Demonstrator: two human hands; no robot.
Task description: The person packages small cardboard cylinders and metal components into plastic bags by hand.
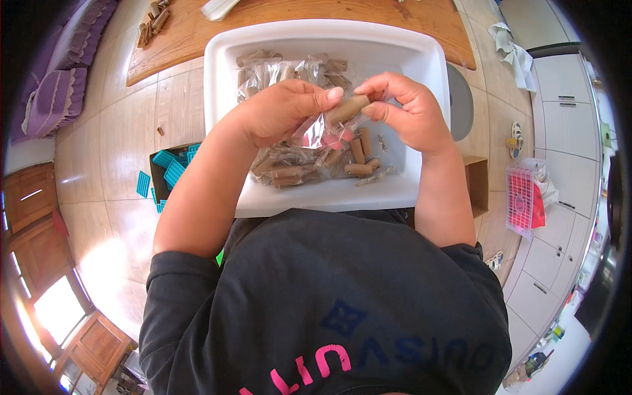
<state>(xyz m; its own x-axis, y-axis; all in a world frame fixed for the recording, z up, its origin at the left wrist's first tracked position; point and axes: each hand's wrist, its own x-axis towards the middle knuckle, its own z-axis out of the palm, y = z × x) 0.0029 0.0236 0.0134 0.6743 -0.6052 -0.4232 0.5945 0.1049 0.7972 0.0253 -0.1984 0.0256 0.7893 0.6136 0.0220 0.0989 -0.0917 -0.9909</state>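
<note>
Over a white plastic tub (220,79), my left hand (283,112) grips a clear plastic bag (317,135), its thumb lying along a brown cylinder (347,110). My right hand (411,112) pinches the other end of that cylinder between thumb and fingertips. The cylinder lies tilted at the bag; whether it is fully inside I cannot tell. Below my hands, loose brown cylinders (359,151) lie on the tub floor beside a heap of bagged brown cylinders (283,172). More clear bags with brown pieces (263,69) fill the tub's far left, partly hidden by my left hand.
A wooden table (191,39) stands beyond the tub, with brown pieces (155,25) on its left end. On the left floor is a box of teal plastic pieces (172,172). At right are a cardboard box (476,184), a pink-lined basket (520,201) and grey cabinets (559,148).
</note>
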